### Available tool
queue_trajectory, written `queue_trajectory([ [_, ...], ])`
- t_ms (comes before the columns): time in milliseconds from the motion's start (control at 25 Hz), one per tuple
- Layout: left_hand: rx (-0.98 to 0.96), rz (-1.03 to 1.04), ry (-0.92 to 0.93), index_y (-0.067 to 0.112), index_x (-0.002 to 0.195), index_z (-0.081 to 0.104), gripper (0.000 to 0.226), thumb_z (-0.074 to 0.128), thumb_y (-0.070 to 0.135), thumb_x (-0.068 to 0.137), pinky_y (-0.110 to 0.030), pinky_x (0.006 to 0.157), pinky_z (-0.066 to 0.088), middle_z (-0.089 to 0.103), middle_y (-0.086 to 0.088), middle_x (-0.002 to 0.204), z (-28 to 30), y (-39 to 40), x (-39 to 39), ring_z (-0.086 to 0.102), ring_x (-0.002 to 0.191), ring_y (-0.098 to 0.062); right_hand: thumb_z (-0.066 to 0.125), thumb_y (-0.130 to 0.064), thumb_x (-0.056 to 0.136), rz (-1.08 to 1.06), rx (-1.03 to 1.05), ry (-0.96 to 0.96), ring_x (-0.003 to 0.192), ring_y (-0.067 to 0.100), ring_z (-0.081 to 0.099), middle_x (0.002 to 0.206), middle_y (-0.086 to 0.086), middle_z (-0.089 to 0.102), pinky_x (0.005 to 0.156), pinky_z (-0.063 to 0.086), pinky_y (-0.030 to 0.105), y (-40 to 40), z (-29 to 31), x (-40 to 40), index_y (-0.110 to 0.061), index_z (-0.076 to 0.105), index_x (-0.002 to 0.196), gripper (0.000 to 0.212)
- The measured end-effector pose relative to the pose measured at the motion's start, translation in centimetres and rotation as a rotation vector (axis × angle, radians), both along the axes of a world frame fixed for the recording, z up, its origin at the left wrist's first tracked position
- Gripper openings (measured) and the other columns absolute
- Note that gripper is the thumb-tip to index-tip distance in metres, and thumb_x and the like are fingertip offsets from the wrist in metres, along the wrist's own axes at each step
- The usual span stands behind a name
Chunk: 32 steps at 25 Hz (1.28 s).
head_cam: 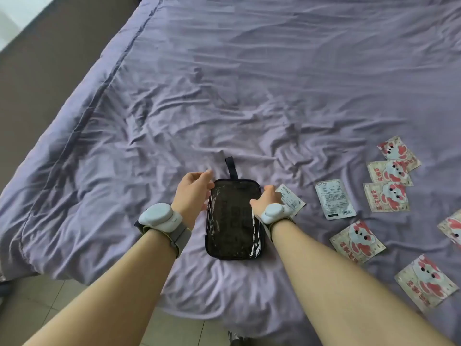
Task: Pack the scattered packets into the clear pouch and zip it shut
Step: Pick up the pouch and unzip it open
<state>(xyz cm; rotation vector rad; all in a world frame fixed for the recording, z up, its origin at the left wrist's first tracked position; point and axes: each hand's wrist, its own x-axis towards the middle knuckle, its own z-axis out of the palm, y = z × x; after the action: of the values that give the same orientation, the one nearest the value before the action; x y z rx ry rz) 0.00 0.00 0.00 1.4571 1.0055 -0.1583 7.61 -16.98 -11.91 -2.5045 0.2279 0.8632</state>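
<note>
The clear pouch [233, 218], dark-trimmed with a navy loop at its far end, lies flat on the purple bedsheet [249, 96]. My left hand [193, 193] touches its upper left corner, fingers curled loosely. My right hand [267, 198] rests on its upper right edge, thumb on the clear face. Whether either hand grips the zipper is hidden. Several packets lie to the right: a white-backed one [294, 203] partly under my right hand, another white-backed one [334, 198], and pink cartoon-printed ones such as the nearest packet [356, 240] and the front packet [424, 283].
The bed's left edge [82, 116] drops to a brown floor strip; tiled floor [50, 295] shows below the front edge. White wrist devices sit on both wrists. More packets lie at the right edge of view [452, 228].
</note>
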Motion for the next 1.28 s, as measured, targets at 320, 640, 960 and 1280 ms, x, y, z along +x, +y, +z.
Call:
queue_trajectory([
  [320, 0.061, -0.031, 0.000, 0.014, 0.135, 0.059, 0.042, 0.065, 0.041, 0.103, -0.029, 0.066, 0.048, 0.069, -0.005, 0.116, 0.8, -0.4, 0.7, 0.060, 0.087, -0.016, 0.059, -0.034, 0.082, 0.098, 0.067, 0.089, 0.081, 0.035, 0.060, 0.079, 0.003, 0.068, 0.084, 0.052, 0.033, -2.0, 0.2, 0.2, -0.017, 0.068, 0.075, 0.020],
  [640, 0.109, -0.075, 0.024, 0.015, 0.134, 0.060, 0.041, 0.068, 0.038, 0.102, -0.027, 0.067, 0.048, 0.069, 0.000, 0.107, 0.9, -0.5, 1.2, 0.059, 0.081, -0.010, 0.061, -0.042, 0.088, 0.184, 0.179, 0.147, 0.100, 0.030, 0.068, 0.105, 0.003, 0.073, 0.094, 0.053, 0.037, -1.5, 0.2, -1.6, -0.015, 0.067, 0.110, 0.035],
  [960, 0.401, -0.369, -0.206, 0.037, 0.151, 0.054, 0.071, 0.062, 0.019, 0.083, -0.039, 0.101, 0.053, 0.060, -0.010, 0.150, 10.2, -1.9, 8.0, 0.062, 0.128, -0.031, 0.066, -0.031, 0.085, 0.377, 0.453, -0.355, 0.074, 0.012, 0.063, 0.080, -0.009, 0.068, 0.063, 0.047, 0.031, -2.3, 20.1, 5.7, -0.023, 0.065, 0.092, 0.011],
  [1280, 0.594, -0.421, -0.550, 0.020, 0.113, 0.069, 0.018, 0.055, 0.012, 0.104, -0.035, 0.088, 0.061, 0.076, -0.001, 0.100, 25.1, -5.8, 14.8, 0.075, 0.095, -0.016, 0.068, -0.036, 0.091, 0.508, 0.474, -0.511, 0.063, 0.014, 0.064, 0.074, -0.002, 0.068, 0.059, 0.050, 0.029, -8.5, 37.7, 8.9, -0.015, 0.065, 0.084, 0.022],
])
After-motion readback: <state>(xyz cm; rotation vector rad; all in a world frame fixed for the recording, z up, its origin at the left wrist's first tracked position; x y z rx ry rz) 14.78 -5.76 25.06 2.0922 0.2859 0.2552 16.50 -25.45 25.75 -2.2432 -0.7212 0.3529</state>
